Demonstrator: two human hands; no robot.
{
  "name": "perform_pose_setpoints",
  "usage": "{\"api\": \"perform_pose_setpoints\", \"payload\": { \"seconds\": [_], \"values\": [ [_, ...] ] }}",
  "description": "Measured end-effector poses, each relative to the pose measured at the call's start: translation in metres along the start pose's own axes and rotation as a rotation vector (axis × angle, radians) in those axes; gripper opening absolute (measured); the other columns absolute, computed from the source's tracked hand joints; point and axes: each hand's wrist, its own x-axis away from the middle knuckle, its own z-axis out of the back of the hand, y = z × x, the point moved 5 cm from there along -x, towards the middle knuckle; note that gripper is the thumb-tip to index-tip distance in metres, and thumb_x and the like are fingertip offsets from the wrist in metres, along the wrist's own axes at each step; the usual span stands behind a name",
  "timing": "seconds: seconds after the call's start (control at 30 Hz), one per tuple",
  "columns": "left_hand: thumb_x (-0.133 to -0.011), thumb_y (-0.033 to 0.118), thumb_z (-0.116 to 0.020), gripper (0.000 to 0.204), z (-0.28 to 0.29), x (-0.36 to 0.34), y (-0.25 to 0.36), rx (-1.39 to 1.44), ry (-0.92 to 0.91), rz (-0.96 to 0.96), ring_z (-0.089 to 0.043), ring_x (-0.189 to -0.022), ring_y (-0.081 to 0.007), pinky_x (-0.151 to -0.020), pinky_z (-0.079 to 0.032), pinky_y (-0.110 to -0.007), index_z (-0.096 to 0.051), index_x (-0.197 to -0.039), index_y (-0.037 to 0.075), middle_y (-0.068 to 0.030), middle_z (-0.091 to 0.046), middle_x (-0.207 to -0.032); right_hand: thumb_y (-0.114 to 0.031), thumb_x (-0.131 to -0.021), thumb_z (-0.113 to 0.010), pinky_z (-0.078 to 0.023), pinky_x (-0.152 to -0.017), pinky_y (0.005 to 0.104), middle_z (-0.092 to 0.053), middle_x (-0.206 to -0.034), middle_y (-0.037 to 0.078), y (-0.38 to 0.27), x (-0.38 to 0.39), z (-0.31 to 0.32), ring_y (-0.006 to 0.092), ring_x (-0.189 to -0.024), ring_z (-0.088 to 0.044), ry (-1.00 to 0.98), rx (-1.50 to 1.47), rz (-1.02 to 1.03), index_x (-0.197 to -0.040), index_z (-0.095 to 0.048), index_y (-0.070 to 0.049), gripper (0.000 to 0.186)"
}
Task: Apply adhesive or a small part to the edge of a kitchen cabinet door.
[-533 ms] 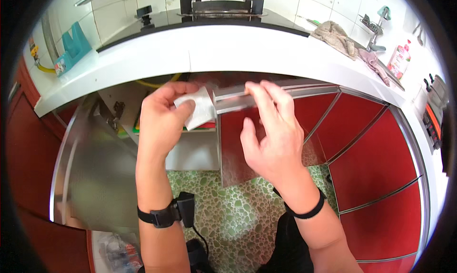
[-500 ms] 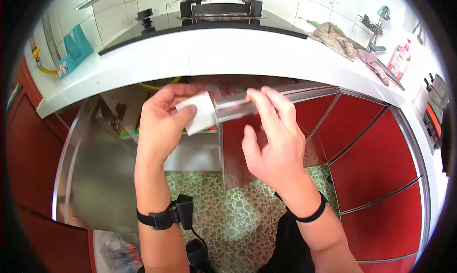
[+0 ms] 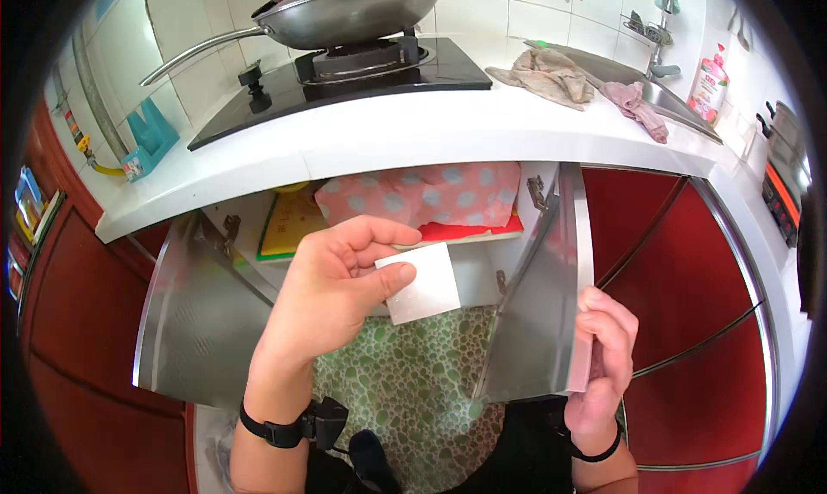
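Observation:
Between the thumb and fingers of my left hand (image 3: pixel 332 292) is a thin white square piece (image 3: pixel 424 287), held in front of the open cabinet; its kind I cannot make out. My right hand (image 3: pixel 603 356) has its fingers curled on the outer edge of the right cabinet door (image 3: pixel 538 313), which stands swung out toward me. Opposite it, the left cabinet door (image 3: pixel 202 322) is open too. Inside the cabinet, a pink cloth with pale dots (image 3: pixel 422 192) lies on a shelf beside a yellow item (image 3: pixel 297 223) and a red one.
Above runs a white counter (image 3: pixel 345 145) with a black gas stove (image 3: pixel 345 89) bearing a wok (image 3: pixel 345 16). A teal holder (image 3: pixel 151 141) stands at left. Rags (image 3: pixel 547 76), a sink (image 3: pixel 616 68) and a pink bottle (image 3: pixel 710 89) are at right. Red cabinets (image 3: pixel 689 347) line the right side.
The right door has swung open toward me with my right hand at its edge, showing the shelf inside. My left hand has moved lower and right with the white square.

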Motion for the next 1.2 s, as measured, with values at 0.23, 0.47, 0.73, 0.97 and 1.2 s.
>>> {"api": "perform_pose_setpoints", "payload": {
  "seconds": [0.23, 0.47, 0.73, 0.97, 1.2],
  "values": [
    [-0.092, 0.001, -0.07, 0.024, -0.027, -0.002, -0.029, 0.115, 0.077, 0.061, -0.069, -0.082, -0.011, -0.069, -0.057, -0.027, -0.064, -0.115, -0.002, -0.009, -0.075, -0.097, -0.046, -0.102, -0.047, -0.045, -0.1, 0.0443, -0.053, -0.126, 0.02, -0.021, -0.003, 0.03, 0.0312, -0.117, -0.054, 0.099, 0.093, -0.014, -0.11, -0.059, 0.002, 0.051],
    [-0.091, 0.006, -0.072, 0.024, -0.058, -0.029, -0.026, 0.202, -0.01, -0.003, -0.067, -0.079, -0.0097, -0.068, -0.053, -0.024, -0.065, -0.112, -0.003, -0.0085, -0.075, -0.093, -0.002, -0.093, -0.056, -0.042, -0.05, 0.0204, -0.053, -0.075, 0.006, -0.101, -0.01, -0.004, 0.012, -0.053, -0.047, 0.114, 0.37, 0.493, -0.083, -0.057, -0.006, 0.011],
    [-0.092, 0.004, -0.072, 0.02, -0.043, -0.021, -0.025, 0.192, 0.06, 0.014, -0.065, -0.076, -0.0074, -0.064, -0.051, -0.023, -0.065, -0.11, -0.003, -0.0072, -0.074, -0.088, 0.003, -0.083, -0.075, -0.052, -0.06, 0.0306, -0.066, -0.089, 0.01, -0.014, -0.022, -0.085, 0.0213, -0.07, -0.066, 0.11, 0.148, -0.028, -0.101, -0.069, -0.003, 0.02],
    [-0.091, 0.001, -0.072, 0.021, -0.045, -0.009, -0.03, 0.284, 0.053, 0.089, -0.068, -0.076, -0.0095, -0.065, -0.056, -0.024, -0.063, -0.109, -0.003, -0.0078, -0.074, -0.087, 0.004, -0.079, -0.078, -0.049, -0.057, 0.0288, -0.064, -0.09, 0.007, 0.003, -0.021, -0.091, 0.0166, -0.069, -0.062, 0.176, 0.099, -0.043, -0.099, -0.071, -0.005, 0.024],
    [-0.092, 0.007, -0.073, 0.018, -0.043, -0.005, -0.041, 0.193, 0.093, 0.131, -0.071, -0.076, -0.0126, -0.063, -0.058, -0.025, -0.062, -0.105, 0.002, -0.0085, -0.074, -0.09, 0.005, -0.075, -0.08, -0.05, -0.057, 0.0315, -0.063, -0.088, 0.008, -0.004, -0.017, -0.092, 0.0218, -0.069, -0.064, 0.216, 0.262, 0.038, -0.098, -0.072, -0.004, 0.027]
  ]
}}
